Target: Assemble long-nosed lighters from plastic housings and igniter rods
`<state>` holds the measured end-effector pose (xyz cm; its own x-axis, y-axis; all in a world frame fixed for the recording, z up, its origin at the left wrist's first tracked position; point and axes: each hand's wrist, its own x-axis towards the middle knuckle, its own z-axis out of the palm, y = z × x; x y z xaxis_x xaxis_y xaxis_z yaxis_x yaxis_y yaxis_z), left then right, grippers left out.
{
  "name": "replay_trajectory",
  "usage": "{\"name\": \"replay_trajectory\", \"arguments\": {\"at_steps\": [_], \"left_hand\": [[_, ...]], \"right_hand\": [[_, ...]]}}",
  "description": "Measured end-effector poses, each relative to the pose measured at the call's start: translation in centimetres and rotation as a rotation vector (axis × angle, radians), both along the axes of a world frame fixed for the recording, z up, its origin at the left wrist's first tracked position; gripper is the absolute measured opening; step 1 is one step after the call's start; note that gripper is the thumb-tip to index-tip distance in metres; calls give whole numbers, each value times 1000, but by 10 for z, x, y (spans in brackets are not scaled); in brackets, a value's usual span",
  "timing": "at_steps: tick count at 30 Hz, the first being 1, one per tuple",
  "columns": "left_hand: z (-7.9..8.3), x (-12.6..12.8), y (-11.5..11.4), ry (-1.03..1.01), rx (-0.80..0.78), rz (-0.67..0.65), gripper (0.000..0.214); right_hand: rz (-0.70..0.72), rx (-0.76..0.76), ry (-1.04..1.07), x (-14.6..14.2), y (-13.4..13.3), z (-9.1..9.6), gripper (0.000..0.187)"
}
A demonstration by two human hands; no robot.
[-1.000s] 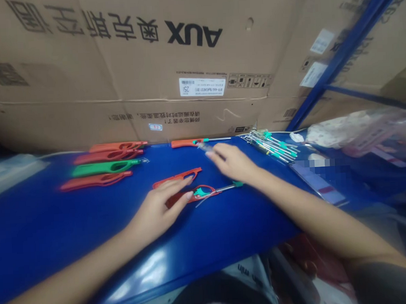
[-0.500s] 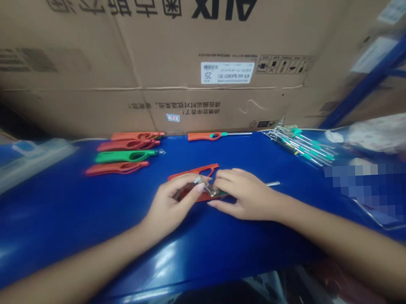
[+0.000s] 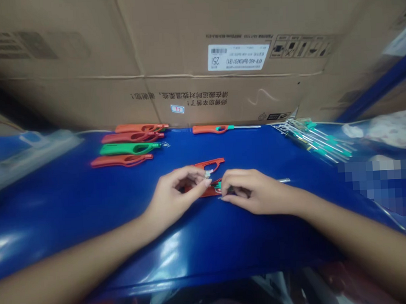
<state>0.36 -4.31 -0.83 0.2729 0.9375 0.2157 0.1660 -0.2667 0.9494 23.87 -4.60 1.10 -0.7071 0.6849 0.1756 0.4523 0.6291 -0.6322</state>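
Note:
My left hand [image 3: 178, 196] pinches a small pale, clear-looking part [image 3: 208, 174] between thumb and index finger. Below it lies an orange lighter shell half [image 3: 208, 191], partly covered by my left fingers. A green piece [image 3: 218, 186] sits at the shell's right end, and a metal tube [image 3: 285, 180] sticks out beyond my right hand. My right hand [image 3: 254, 192] is closed beside the green piece, its fingertips together; what they grip is too small to make out. Just behind my hands, another orange shell half [image 3: 210, 163] with a trigger loop lies on the table.
Several orange lighter shells [image 3: 122, 161] and a green shell [image 3: 130, 148] lie at back left. An orange lighter [image 3: 208, 129] with a metal tube rests by the cardboard box [image 3: 170, 45]. A pile of metal tubes with green parts [image 3: 318, 141] lies at back right on the blue table [image 3: 153, 250].
My right fingers have drawn away from the small part in my left hand, toward the shell's green piece. The left hand still holds its part. The camera view has tilted down slightly.

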Motion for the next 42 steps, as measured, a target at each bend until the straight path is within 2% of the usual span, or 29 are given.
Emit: {"name": "replay_trajectory", "arguments": {"at_steps": [4, 8, 13, 20, 24, 31, 42], "left_hand": [[-4, -1, 0, 28, -58, -56, 24], [-6, -1, 1, 99, -11, -100, 24], [-6, -3, 3, 160, 65, -110, 23], [-3, -3, 2, 194, 81, -138, 22], [-2, -1, 2, 198, 67, -130, 23], [-5, -2, 3, 207, 46, -122, 23], [-6, -5, 4, 214, 65, -148, 21]], "right_hand": [[-59, -176, 112, 3, 9, -6, 11], [-42, -288, 172, 5, 16, -8, 13], [-22, -294, 188, 5, 16, -8, 14], [-83, -350, 200, 5, 16, -10, 22], [-79, -326, 195, 4, 17, -10, 18], [-140, -499, 322, 4, 16, -11, 22], [-166, -494, 298, 3, 17, -12, 22]]}}
